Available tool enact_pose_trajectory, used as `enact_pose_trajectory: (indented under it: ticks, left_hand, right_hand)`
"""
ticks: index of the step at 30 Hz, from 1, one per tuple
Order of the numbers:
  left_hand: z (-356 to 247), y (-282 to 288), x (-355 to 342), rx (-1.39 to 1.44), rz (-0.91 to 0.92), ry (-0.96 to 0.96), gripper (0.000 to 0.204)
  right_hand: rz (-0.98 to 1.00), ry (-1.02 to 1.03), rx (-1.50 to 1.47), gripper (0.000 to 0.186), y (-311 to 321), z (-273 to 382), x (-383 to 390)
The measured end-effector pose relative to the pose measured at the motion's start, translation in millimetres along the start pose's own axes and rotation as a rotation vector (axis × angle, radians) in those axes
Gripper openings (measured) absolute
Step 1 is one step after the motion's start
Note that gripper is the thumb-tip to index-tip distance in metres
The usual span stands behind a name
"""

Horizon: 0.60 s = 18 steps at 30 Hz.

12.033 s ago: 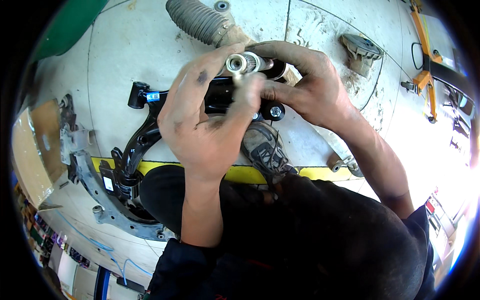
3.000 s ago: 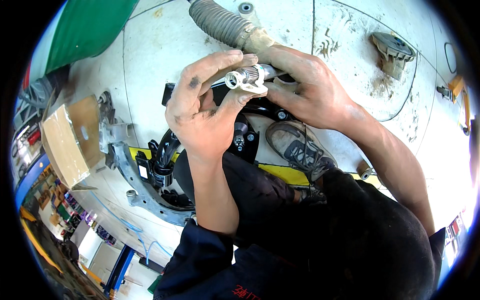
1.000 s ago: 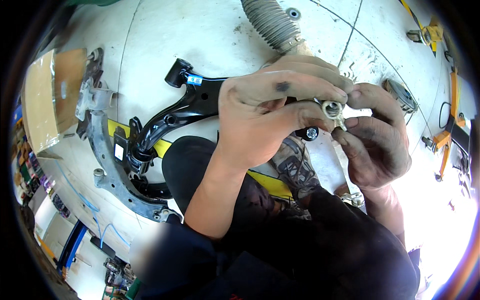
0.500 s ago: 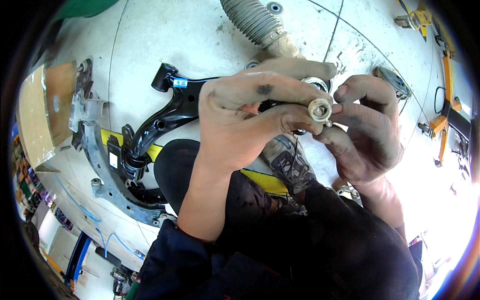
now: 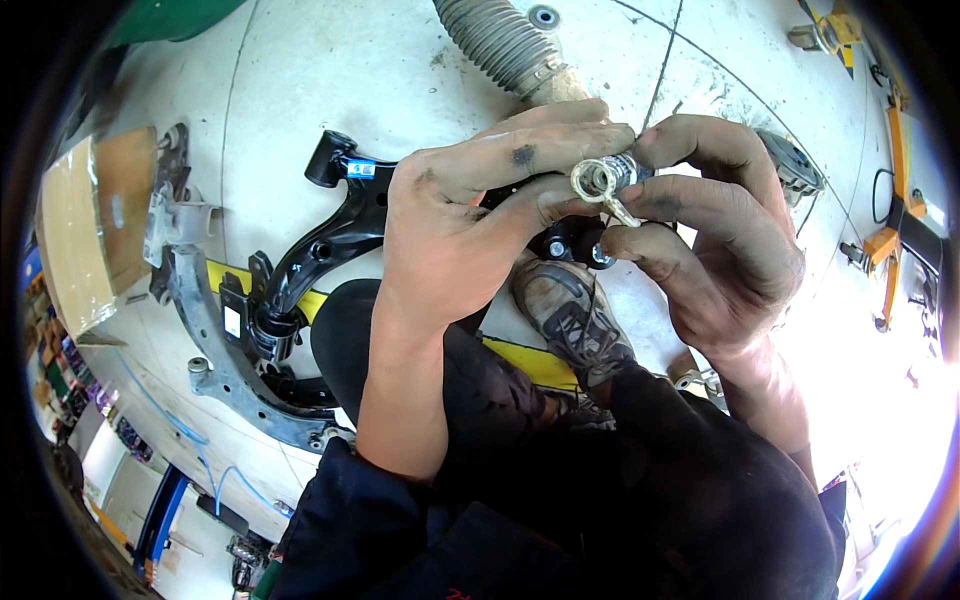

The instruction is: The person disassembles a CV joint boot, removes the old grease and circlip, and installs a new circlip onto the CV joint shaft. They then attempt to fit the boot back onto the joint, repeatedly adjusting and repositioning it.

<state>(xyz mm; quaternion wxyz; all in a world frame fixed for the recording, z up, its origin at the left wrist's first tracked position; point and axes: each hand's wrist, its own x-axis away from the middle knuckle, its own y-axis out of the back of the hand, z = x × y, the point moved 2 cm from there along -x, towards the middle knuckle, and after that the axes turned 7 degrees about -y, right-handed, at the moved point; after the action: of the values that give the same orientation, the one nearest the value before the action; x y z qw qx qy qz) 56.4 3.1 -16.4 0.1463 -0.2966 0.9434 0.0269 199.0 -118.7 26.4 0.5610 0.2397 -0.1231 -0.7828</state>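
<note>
Left hand (image 5: 430, 220) closed narrow on pale ring (image 5: 578, 186) at splined metal shaft (image 5: 623, 168); right hand (image 5: 735, 245) pinches ring's tab (image 5: 623, 211). I judge ring light, stiff, perhaps greasy; I'd grip tab.

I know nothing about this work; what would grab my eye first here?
Probably the smudged left hand and right hand, close around a pale ring with a tab, right of centre. To their left is a glossy black curved metal arm bearing a blue label, and a ribbed tube enters at the top edge.
</note>
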Motion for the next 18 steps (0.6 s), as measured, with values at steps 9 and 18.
enact_pose_trajectory:
  ticks: [9, 18]
  left_hand:
    - [1, -2, 1, 0.222, 0.041, 0.037, 0.032]
    - [-1, -11, 1, 0.495, 0.025, 0.178, 0.049]
  right_hand:
    - [-0.057, -0.007, -0.025, 0.019, -5, -5, 5]
    - [-0.098, -0.024, 0.006, 0.021, -10, -5, 6]
